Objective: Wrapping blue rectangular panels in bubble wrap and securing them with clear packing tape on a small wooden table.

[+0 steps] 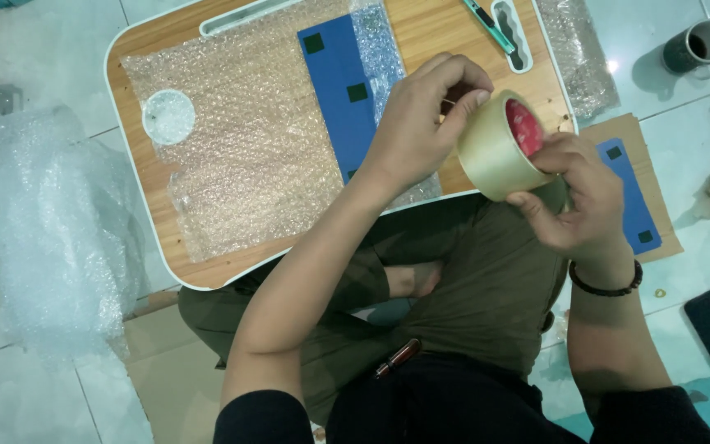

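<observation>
right hand (578,197) grip holds one tape roll (499,146) | left hand (427,115) pinches its edge | one lap desk (158,193)

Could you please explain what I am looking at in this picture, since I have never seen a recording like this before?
There is no machine here: a person sits cross-legged on a tiled floor, and a camera worn on their head looks down at their two bare hands. The right hand holds a roll of tan packing tape, and the left hand pinches at the roll's outer edge with its fingertips. Over the person's lap stands a small wooden lap table with a white rim. On it lies a sheet of bubble wrap and a flat blue item partly folded into it. A teal cutter lies at the table's far edge. More bubble wrap is heaped on the floor, and a dark cup stands farther off.
</observation>
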